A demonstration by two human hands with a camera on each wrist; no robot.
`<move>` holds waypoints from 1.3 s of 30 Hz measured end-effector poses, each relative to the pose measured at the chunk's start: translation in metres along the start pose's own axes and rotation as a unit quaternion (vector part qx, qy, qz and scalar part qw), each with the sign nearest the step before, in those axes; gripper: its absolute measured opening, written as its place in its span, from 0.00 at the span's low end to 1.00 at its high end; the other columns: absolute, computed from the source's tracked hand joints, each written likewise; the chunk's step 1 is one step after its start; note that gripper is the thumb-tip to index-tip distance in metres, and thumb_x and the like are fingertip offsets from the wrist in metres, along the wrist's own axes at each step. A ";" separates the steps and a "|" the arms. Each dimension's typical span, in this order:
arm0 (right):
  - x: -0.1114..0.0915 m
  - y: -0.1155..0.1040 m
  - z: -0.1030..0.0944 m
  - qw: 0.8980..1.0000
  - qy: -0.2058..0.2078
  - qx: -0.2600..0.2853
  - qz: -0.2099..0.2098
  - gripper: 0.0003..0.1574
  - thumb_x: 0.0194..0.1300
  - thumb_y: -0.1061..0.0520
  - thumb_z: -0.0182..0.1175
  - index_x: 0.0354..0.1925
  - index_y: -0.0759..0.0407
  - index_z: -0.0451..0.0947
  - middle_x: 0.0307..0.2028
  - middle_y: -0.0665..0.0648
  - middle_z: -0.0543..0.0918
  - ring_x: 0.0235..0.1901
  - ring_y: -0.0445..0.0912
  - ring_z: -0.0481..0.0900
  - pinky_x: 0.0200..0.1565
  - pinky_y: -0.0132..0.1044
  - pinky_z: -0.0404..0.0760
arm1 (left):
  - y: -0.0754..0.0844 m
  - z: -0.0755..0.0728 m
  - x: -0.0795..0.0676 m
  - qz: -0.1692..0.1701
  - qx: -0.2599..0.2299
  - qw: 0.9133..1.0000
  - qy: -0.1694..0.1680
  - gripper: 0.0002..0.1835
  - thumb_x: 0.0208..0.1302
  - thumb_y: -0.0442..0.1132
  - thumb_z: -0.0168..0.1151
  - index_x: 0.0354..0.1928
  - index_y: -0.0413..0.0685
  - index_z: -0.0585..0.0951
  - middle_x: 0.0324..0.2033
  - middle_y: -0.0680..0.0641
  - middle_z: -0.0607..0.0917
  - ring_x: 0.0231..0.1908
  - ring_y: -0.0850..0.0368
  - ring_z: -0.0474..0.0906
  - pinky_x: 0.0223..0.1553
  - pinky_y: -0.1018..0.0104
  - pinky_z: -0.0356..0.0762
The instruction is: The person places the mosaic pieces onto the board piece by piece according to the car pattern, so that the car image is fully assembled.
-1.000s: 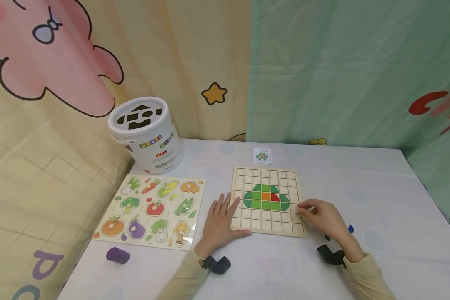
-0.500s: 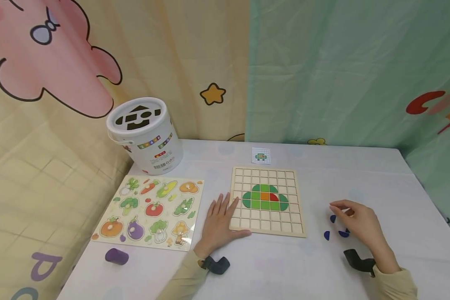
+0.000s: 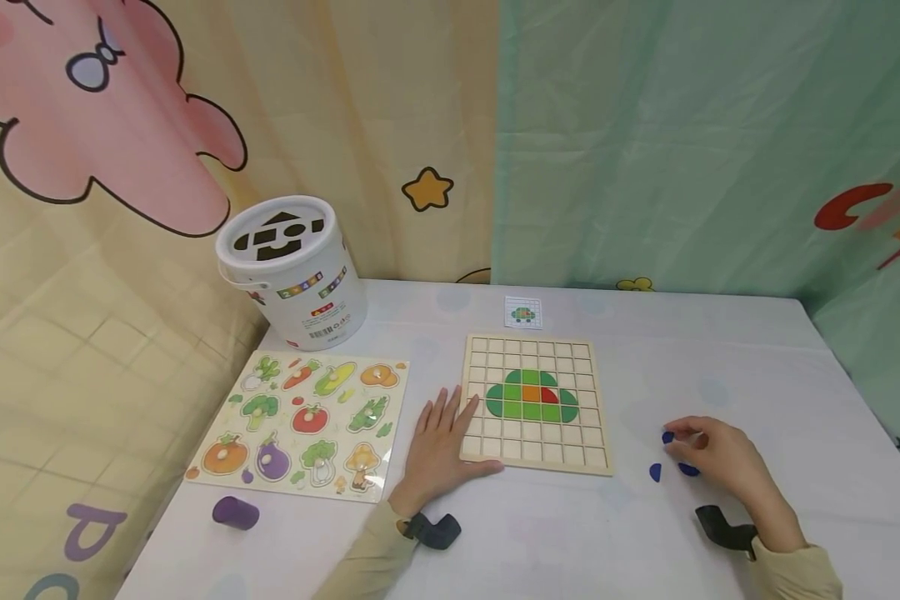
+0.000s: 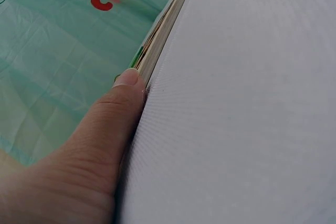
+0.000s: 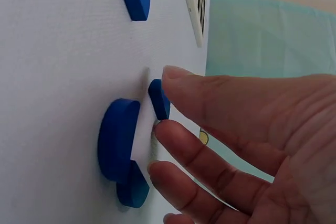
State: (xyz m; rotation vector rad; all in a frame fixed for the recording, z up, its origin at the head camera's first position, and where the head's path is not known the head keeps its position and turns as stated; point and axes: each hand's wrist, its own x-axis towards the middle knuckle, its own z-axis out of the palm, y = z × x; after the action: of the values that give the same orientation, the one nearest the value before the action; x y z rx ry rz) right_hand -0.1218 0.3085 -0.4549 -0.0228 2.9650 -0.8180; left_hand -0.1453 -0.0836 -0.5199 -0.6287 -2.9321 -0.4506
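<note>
A wooden grid board (image 3: 528, 450) carries a car-like shape of green, orange and red tiles (image 3: 531, 396). Spread flat, my left hand (image 3: 438, 454) rests along the board's left side, its thumb against the near edge; the thumb (image 4: 113, 114) shows large in the left wrist view. To the right of the board, my right hand (image 3: 720, 454) has thumb and index fingertip on either side of a blue half-round piece (image 5: 159, 99), pinching it. More blue half-round pieces (image 5: 118, 140) lie beside those fingers, one (image 3: 656, 472) nearer the board.
Behind the board lies a small picture card (image 3: 523, 312) with a similar car. To the left are a vegetable puzzle board (image 3: 285, 425), a white bucket (image 3: 318, 308) with shape holes in its lid, and a purple cylinder (image 3: 236, 512). Curtains hang behind the table.
My right hand has gone from the board's right edge over to the blue pieces, then down onto one of them. My left hand stays put.
</note>
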 end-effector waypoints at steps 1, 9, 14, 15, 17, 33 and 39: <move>0.000 0.000 0.000 1.000 -0.002 -0.003 -0.001 0.18 0.54 0.59 0.69 0.44 0.65 0.81 0.33 0.57 0.80 0.27 0.47 0.70 0.24 0.37 0.69 | 0.000 0.000 0.000 0.000 0.001 1.000 -0.001 0.57 0.48 0.78 0.53 0.73 0.52 0.56 0.73 0.43 0.50 0.71 0.46 0.39 0.69 0.50 0.38; 0.000 0.006 0.004 1.000 0.012 -0.010 -0.013 0.15 0.53 0.59 0.70 0.40 0.64 0.82 0.30 0.53 0.80 0.24 0.45 0.69 0.23 0.37 0.67 | 0.001 0.000 0.000 -0.001 0.003 1.000 -0.001 0.57 0.47 0.79 0.52 0.74 0.52 0.55 0.73 0.44 0.49 0.72 0.47 0.38 0.69 0.51 0.37; 0.001 0.007 0.004 1.000 0.026 -0.010 -0.009 0.16 0.53 0.55 0.70 0.39 0.63 0.83 0.28 0.51 0.78 0.24 0.44 0.70 0.24 0.37 0.67 | 0.001 -0.001 0.000 0.001 0.004 1.000 0.000 0.57 0.47 0.79 0.52 0.74 0.53 0.55 0.73 0.44 0.49 0.72 0.46 0.38 0.69 0.51 0.38; 0.001 0.006 0.004 1.000 0.028 -0.010 -0.006 0.16 0.54 0.54 0.70 0.38 0.63 0.82 0.28 0.51 0.78 0.24 0.44 0.71 0.24 0.37 0.67 | 0.001 -0.002 0.000 0.000 0.003 1.000 -0.002 0.57 0.47 0.78 0.53 0.74 0.52 0.55 0.73 0.44 0.49 0.72 0.46 0.38 0.69 0.51 0.37; 0.001 0.005 0.005 0.999 0.033 -0.011 0.001 0.17 0.54 0.52 0.70 0.37 0.63 0.82 0.27 0.51 0.78 0.25 0.44 0.72 0.24 0.37 0.68 | 0.002 -0.002 0.000 -0.003 0.000 1.000 -0.006 0.57 0.47 0.78 0.53 0.74 0.52 0.54 0.73 0.44 0.49 0.72 0.47 0.38 0.69 0.51 0.36; -0.002 -0.003 0.007 0.999 0.024 -0.027 0.002 0.10 0.57 0.58 0.67 0.36 0.63 0.82 0.24 0.50 0.78 0.21 0.43 0.69 0.20 0.37 0.67 | 0.001 -0.002 -0.001 -0.002 0.000 1.000 -0.004 0.57 0.48 0.78 0.52 0.74 0.52 0.55 0.73 0.43 0.50 0.72 0.47 0.38 0.69 0.51 0.37; 0.002 -0.007 0.011 0.999 0.026 -0.032 -0.007 0.09 0.56 0.59 0.68 0.33 0.63 0.81 0.23 0.50 0.76 0.20 0.44 0.67 0.20 0.37 0.66 | 0.001 -0.002 -0.001 0.000 0.000 1.000 -0.002 0.56 0.48 0.78 0.53 0.73 0.51 0.56 0.73 0.43 0.50 0.72 0.47 0.39 0.69 0.51 0.37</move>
State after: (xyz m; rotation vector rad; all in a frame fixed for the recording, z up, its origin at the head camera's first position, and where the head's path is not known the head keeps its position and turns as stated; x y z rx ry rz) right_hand -0.1229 0.2964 -0.4606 -0.0275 3.0418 -0.7372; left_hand -0.1440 -0.0836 -0.5182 -0.6312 -2.9360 -0.4508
